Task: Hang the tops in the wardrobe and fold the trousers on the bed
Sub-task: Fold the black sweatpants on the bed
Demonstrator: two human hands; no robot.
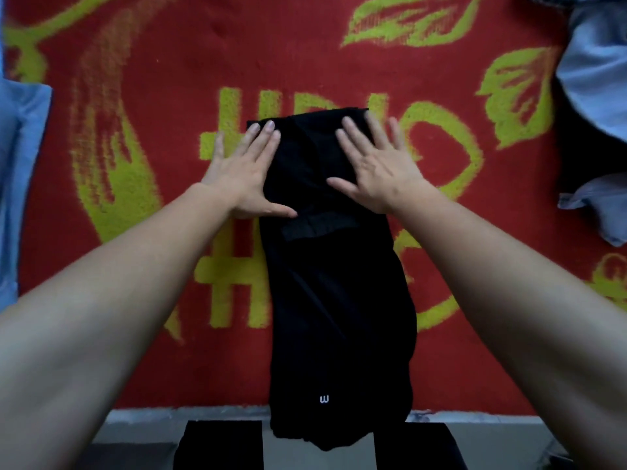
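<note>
Black trousers (339,300) lie in a long folded strip on the red and yellow bed cover (135,96), running from the middle of the bed down over its near edge. A small white logo shows near their lower end. My left hand (244,171) lies flat with straight fingers on the far left part of the trousers, partly on the cover. My right hand (376,171) presses flat on the far right part, fingers spread.
A light blue garment (20,171) lies at the left edge of the bed. A heap of blue and dark clothes (593,130) sits at the right edge. The bed's near edge (152,413) runs along the bottom, with my dark-clad legs (220,446) below it.
</note>
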